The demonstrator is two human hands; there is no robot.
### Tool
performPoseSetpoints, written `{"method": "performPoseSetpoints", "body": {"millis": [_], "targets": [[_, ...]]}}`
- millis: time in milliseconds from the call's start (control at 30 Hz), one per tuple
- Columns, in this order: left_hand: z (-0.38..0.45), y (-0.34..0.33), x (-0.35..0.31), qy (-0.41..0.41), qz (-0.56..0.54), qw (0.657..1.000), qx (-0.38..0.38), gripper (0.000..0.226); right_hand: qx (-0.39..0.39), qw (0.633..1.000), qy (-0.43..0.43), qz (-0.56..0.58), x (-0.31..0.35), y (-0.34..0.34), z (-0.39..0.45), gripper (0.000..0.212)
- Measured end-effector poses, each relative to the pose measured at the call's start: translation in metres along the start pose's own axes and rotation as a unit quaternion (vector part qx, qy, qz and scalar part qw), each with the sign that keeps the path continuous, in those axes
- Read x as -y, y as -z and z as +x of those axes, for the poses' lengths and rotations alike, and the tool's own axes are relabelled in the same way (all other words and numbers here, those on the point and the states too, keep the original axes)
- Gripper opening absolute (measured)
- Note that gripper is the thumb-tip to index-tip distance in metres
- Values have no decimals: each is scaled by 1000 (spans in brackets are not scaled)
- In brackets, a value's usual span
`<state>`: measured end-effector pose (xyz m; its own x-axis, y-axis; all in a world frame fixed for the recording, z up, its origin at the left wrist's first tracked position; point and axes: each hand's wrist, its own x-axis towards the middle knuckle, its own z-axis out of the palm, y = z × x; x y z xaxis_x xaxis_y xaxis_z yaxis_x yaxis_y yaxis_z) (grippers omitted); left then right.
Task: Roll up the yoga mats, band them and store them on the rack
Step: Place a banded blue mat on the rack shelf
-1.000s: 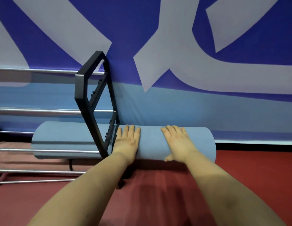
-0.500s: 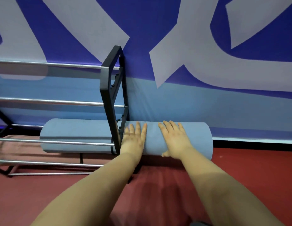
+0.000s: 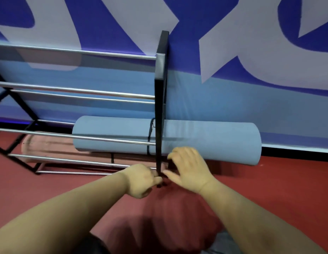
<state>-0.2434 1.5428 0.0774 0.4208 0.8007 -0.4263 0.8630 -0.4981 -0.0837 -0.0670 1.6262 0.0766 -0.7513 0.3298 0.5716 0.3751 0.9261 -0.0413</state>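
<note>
Blue rolled mat (image 3: 210,140) lies on the rack (image 3: 160,99), right end sticking out past the black end frame. Your left hand (image 3: 141,180) has its fingers curled at the frame's foot; whether they hold it I cannot tell. Your right hand (image 3: 188,168) is loosely spread.

The mat (image 3: 210,142) lies on the rack's (image 3: 160,99) low rails, its end sticking out at 3 o'clock past the end frame. A second mat (image 3: 49,145) lies beneath at 9 o'clock. Both hands (image 3: 141,180) (image 3: 188,169) flank the frame's foot at 6 o'clock.

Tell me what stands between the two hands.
The rack's black end post stands between left hand and right hand, in the head view.
</note>
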Motion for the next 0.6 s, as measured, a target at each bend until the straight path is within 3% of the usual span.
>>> {"method": "performPoseSetpoints", "body": {"millis": [67, 200, 267, 367, 467, 600], "targets": [[-19, -8, 13, 2, 25, 1000, 14, 41, 14, 998, 52, 12, 29, -14, 4, 33], [-61, -42, 49, 41, 26, 997, -60, 29, 49, 995, 89, 17, 77, -44, 17, 30], [-75, -59, 65, 72, 6, 990, -122, 25, 84, 994, 76, -2, 90, -59, 27, 32], [-82, -74, 92, 91, 61, 965, -238, 42, 125, 990, 41, -43, 94, -76, 50, 34], [-84, -68, 121, 146, 128, 943, -270, 60, 142, 985, -35, -93, 89, -88, 74, 55], [-55, -57, 118, 219, 53, 936, -272, 67, 193, 959, -137, -154, 81, -95, 92, 91]]}}
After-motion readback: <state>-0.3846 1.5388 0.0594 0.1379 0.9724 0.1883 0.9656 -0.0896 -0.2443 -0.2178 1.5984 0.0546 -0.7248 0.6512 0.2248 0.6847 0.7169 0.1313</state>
